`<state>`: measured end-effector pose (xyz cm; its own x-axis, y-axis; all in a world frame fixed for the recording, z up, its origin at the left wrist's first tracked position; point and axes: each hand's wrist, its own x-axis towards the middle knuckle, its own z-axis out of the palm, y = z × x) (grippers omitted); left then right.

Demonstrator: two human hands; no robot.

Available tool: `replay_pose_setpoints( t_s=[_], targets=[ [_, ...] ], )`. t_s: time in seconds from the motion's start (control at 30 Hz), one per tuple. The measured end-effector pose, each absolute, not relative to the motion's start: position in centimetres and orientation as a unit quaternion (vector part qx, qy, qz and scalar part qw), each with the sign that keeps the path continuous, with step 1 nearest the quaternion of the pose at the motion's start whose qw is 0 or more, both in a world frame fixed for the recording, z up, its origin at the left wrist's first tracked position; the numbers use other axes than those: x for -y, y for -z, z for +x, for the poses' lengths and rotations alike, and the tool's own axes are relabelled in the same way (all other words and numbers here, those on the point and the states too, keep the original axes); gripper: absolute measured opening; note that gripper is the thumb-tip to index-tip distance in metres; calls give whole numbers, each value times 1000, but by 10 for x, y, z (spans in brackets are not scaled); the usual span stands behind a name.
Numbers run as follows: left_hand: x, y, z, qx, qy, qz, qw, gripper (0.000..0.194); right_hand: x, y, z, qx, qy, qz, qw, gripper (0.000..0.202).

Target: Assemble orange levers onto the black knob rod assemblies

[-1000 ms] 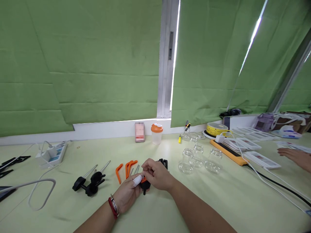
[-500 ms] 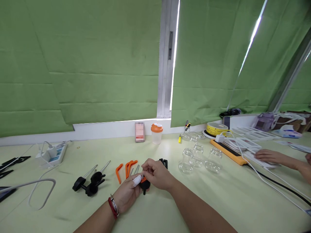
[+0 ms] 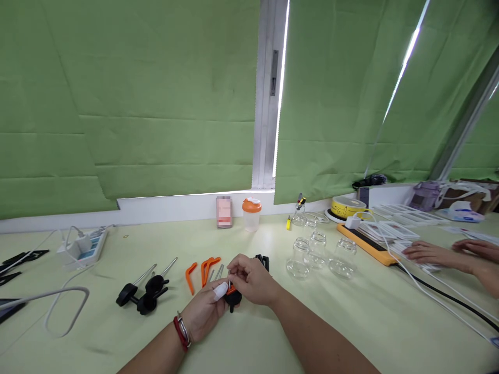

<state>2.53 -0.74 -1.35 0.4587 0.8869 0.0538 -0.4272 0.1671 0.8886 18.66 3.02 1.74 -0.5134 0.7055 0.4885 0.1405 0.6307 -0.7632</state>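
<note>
Before me, my left hand [image 3: 208,310], with a white wrap on the thumb, is closed round a black cap [image 3: 233,298] that has an orange piece on top. My right hand [image 3: 249,278] comes from the other side with fingers pinched over the cap, on what looks like a thin metal rod [image 3: 230,283]; its fingers partly hide it. Left of my hands lie orange levers [image 3: 191,278] and loose metal rods [image 3: 219,271]. Farther left are several black caps with metal rods [image 3: 146,303]. Black pieces [image 3: 265,261] lie just behind my right hand.
Several clear glass jars [image 3: 299,259] stand to the right, near an orange power strip [image 3: 366,244] with trailing cables. An orange-lidded cup [image 3: 251,215] and a phone [image 3: 224,212] stand at the back. A co-worker's hands [image 3: 436,254] are at far right.
My hands stay almost in place over the black cap. At far right, the co-worker's hands have shifted left, and more of the second hand shows.
</note>
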Motion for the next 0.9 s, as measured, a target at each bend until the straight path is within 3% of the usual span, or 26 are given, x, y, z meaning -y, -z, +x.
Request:
replay_pose_setpoints(
  t_s=[0.9],
  targets=[
    [9,11,26,-266,-476,456,704,22,-31,-16,185,779,-363,-287,422,11]
  ],
)
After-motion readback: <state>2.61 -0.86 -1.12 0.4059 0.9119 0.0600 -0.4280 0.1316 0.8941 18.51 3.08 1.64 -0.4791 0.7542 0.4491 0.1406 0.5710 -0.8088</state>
